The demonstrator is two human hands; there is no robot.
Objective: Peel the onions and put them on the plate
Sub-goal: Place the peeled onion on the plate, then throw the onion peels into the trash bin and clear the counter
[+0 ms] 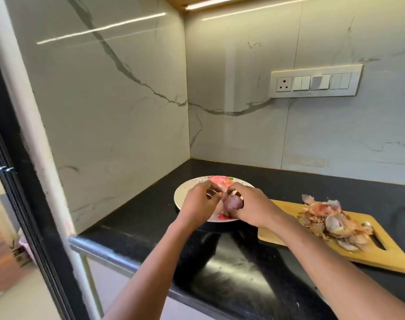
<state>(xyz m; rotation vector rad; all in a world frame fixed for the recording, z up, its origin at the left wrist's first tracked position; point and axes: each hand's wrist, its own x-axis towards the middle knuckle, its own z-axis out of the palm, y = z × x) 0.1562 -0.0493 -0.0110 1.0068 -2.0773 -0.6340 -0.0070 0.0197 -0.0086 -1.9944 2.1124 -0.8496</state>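
**Onion held over the plate, both hands at work**

At the centre of the frame, above the white plate (185, 192) with its pink and green pattern: one purplish, partly peeled onion (231, 202), gripped between two bare hands. Left hand (200, 200) curled at the onion's left side, fingertips pinching a pale flap of skin near the top. Right hand (251, 205) wrapped around the onion's right side, thumb and fingers closed on it. Both grips narrow, both holding the same onion, the two hands nearly touching at the top. Onion raised over the plate's middle; contact with the plate surface hidden by the hands, so cannot tell.

Under the plate, a black glossy table (139, 218), running into the corner of the marble-look walls. At the right of the frame, a wooden cutting board (280, 229) lying flat on the table, just beside the plate. On the board's far right part, a loose heap of dry onion peels (330, 221), brown, orange and pale. At the upper right, a white switch panel (314, 81) with a socket on the wall
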